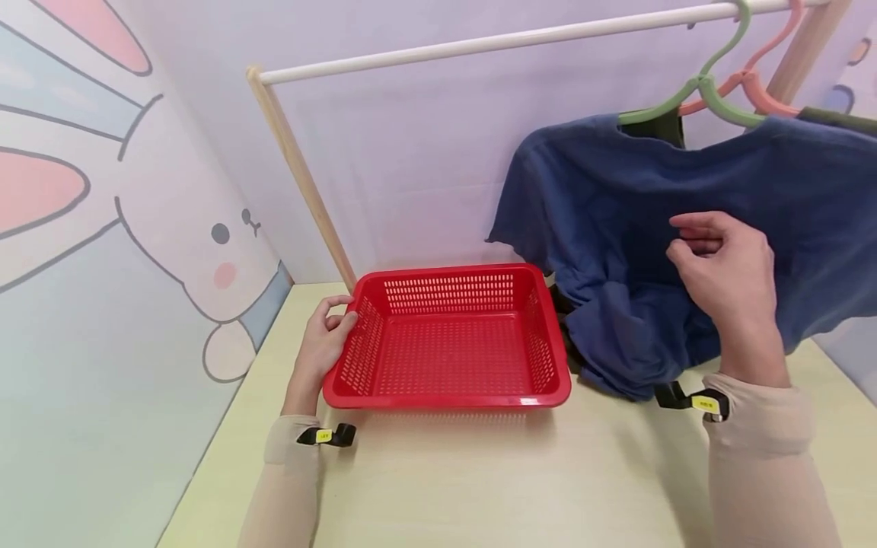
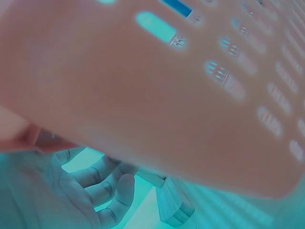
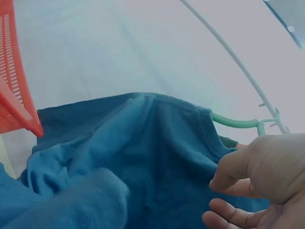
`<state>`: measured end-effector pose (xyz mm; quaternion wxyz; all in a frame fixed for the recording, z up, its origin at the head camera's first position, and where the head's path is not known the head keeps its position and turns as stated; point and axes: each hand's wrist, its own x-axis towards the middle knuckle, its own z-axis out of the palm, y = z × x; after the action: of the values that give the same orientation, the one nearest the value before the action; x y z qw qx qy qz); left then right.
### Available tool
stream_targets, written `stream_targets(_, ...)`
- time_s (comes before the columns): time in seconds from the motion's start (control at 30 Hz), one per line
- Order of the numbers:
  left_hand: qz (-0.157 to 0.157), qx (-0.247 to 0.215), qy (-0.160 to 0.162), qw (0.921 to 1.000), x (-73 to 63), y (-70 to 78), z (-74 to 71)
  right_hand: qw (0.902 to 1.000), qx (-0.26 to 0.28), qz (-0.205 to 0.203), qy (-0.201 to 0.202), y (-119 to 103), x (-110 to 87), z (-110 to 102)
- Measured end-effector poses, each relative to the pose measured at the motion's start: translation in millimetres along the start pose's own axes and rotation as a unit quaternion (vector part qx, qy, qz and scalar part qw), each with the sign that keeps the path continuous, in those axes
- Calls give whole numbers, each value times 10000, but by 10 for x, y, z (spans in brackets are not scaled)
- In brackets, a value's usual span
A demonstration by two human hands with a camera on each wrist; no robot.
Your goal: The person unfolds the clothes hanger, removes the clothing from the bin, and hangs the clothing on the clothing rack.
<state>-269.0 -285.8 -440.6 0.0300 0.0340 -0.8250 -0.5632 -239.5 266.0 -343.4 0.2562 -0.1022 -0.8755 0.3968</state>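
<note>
In the head view my left hand grips the left rim of a red plastic basket, with nothing inside its slotted walls. Curled fingers show beneath the basket wall in the left wrist view. To the right, a dark blue short-sleeved T-shirt hangs on a green hanger, its lower part bunched on the table beside the basket. My right hand is in front of the shirt, fingers loosely bent, thumb and forefinger apart, holding nothing. The right wrist view shows the shirt's neckline close to those fingers.
A rack with a white rail and wooden posts stands along the back. Behind the blue shirt, a pink hanger carries a dark green garment. The pale table meets a wall with a cartoon rabbit at left.
</note>
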Motion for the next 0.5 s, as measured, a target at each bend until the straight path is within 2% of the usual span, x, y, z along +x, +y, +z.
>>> stream_targets(0.3, -92, -46, 67, 9999, -18, -54, -6, 9995, 260, -140, -109, -64, -24, 39)
stream_targets(0.5, -6, 33, 35, 10000, 14, -33, -8, 9994, 322, -95, -86, -63, -34, 41)
